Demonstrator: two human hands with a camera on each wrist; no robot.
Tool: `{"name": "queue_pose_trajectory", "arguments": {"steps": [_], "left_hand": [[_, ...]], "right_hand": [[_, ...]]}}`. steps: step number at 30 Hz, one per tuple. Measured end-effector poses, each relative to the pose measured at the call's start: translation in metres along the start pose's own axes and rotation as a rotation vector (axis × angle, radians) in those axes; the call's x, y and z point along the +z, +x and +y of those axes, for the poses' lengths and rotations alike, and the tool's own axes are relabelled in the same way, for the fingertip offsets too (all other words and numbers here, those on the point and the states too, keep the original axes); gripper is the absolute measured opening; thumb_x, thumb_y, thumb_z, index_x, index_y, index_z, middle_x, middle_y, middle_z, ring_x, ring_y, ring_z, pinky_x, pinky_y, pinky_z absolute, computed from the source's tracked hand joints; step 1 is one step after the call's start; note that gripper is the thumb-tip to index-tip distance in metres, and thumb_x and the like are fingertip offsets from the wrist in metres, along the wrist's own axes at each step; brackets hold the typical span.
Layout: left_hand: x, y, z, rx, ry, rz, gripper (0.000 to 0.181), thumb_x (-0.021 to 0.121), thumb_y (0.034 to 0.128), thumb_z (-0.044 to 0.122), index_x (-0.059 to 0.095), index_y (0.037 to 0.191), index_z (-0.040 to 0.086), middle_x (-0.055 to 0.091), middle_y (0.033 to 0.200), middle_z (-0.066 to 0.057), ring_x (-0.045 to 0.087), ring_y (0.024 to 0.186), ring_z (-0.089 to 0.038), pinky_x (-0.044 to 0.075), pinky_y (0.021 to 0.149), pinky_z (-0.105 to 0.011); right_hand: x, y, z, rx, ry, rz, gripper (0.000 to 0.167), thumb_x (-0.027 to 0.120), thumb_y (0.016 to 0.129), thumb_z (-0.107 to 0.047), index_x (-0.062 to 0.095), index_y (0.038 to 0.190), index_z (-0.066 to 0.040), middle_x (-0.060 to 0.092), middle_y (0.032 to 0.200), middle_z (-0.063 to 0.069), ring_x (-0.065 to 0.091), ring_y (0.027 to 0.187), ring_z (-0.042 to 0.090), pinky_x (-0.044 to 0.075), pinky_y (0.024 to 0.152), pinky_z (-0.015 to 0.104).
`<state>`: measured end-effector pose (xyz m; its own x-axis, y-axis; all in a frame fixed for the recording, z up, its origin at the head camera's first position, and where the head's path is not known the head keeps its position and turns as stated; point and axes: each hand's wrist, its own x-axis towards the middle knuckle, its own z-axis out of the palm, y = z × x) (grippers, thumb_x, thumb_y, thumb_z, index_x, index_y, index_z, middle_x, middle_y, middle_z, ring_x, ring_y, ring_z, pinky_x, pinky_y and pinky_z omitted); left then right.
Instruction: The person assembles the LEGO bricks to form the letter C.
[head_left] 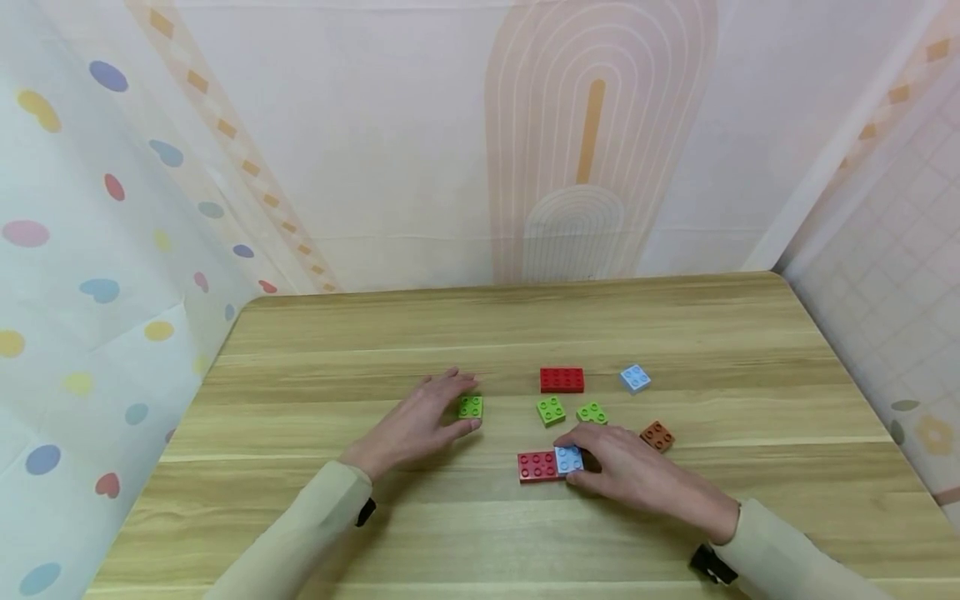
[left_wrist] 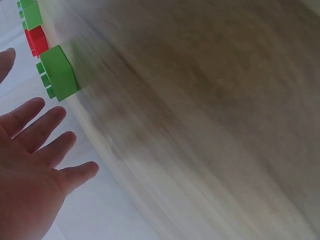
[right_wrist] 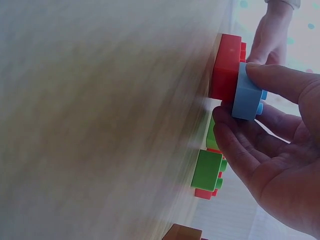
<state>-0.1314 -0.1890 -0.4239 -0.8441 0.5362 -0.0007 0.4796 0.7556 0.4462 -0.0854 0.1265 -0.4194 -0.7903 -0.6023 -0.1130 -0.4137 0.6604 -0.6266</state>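
My right hand [head_left: 626, 462] pinches a light blue brick [head_left: 568, 461] between thumb and fingers. That brick sits on the right end of a long red brick [head_left: 536, 467], and the right wrist view shows the blue brick [right_wrist: 247, 94] on top of the red brick's studs. My left hand [head_left: 420, 421] has its fingers spread beside a square green brick [head_left: 471, 407]. In the left wrist view the fingers of this hand [left_wrist: 35, 155] are apart and hold nothing, with the green brick [left_wrist: 59, 73] a little beyond them.
Behind my right hand lie another long red brick [head_left: 562, 380], a green brick [head_left: 551, 411], a second green brick [head_left: 592, 413] partly hidden by the hand, and a light blue brick [head_left: 635, 378]. A brown brick [head_left: 657, 437] rests to its right. Patterned cloth [head_left: 405, 150] hangs behind the wooden table [head_left: 360, 333].
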Motion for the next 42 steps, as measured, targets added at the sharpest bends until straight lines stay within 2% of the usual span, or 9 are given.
{"name": "queue_pose_trajectory", "arguments": {"steps": [11, 17, 23, 27, 34, 42], "left_hand": [[0.003, 0.002, -0.003, 0.044, 0.069, 0.001, 0.052, 0.073, 0.0912, 0.028, 0.058, 0.134, 0.004, 0.056, 0.139, -0.016, 0.045, 0.134, -0.036, 0.03, 0.113, -0.055], [0.003, 0.002, -0.002, 0.021, 0.066, 0.005, 0.042, 0.073, 0.0917, 0.02, 0.061, 0.13, 0.005, 0.061, 0.132, -0.014, 0.053, 0.126, -0.032, 0.039, 0.109, -0.05], [0.005, 0.001, 0.0, 0.002, 0.055, 0.023, 0.04, 0.073, 0.0916, 0.019, 0.062, 0.128, 0.006, 0.064, 0.128, -0.009, 0.059, 0.118, -0.026, 0.046, 0.103, -0.044], [0.006, 0.0, 0.003, -0.004, 0.039, 0.039, 0.04, 0.073, 0.0911, 0.019, 0.063, 0.128, 0.006, 0.065, 0.127, -0.01, 0.061, 0.117, -0.025, 0.048, 0.101, -0.043], [0.006, -0.004, 0.011, 0.026, -0.038, 0.078, 0.041, 0.073, 0.0906, 0.018, 0.062, 0.128, 0.005, 0.066, 0.124, -0.01, 0.063, 0.112, -0.023, 0.051, 0.096, -0.038], [0.006, -0.008, 0.027, -0.014, -0.107, 0.083, 0.043, 0.073, 0.0912, 0.023, 0.061, 0.131, 0.011, 0.063, 0.13, -0.006, 0.058, 0.121, -0.023, 0.047, 0.102, -0.042]], "right_hand": [[0.0, 0.001, -0.001, 0.015, 0.013, -0.004, 0.04, 0.075, 0.09, -0.022, 0.065, 0.125, -0.006, 0.065, 0.124, 0.007, 0.059, 0.116, 0.026, 0.049, 0.097, 0.05], [0.0, 0.001, -0.001, 0.015, 0.014, -0.007, 0.04, 0.075, 0.09, -0.022, 0.065, 0.125, -0.006, 0.065, 0.125, 0.007, 0.058, 0.117, 0.026, 0.048, 0.097, 0.051], [0.0, 0.0, -0.001, 0.019, 0.012, -0.008, 0.04, 0.075, 0.09, -0.022, 0.065, 0.125, -0.006, 0.064, 0.125, 0.007, 0.058, 0.117, 0.027, 0.048, 0.098, 0.051], [0.0, 0.001, -0.001, 0.023, 0.013, -0.01, 0.04, 0.075, 0.09, -0.022, 0.065, 0.125, -0.006, 0.064, 0.124, 0.008, 0.058, 0.117, 0.027, 0.048, 0.097, 0.051], [0.0, 0.001, 0.0, 0.03, 0.007, -0.013, 0.04, 0.075, 0.09, -0.024, 0.065, 0.125, -0.007, 0.064, 0.125, 0.007, 0.058, 0.117, 0.027, 0.047, 0.098, 0.052], [-0.001, 0.001, 0.0, 0.042, 0.021, -0.018, 0.04, 0.075, 0.09, -0.025, 0.065, 0.125, -0.008, 0.065, 0.124, 0.006, 0.058, 0.116, 0.026, 0.048, 0.097, 0.052]]}}
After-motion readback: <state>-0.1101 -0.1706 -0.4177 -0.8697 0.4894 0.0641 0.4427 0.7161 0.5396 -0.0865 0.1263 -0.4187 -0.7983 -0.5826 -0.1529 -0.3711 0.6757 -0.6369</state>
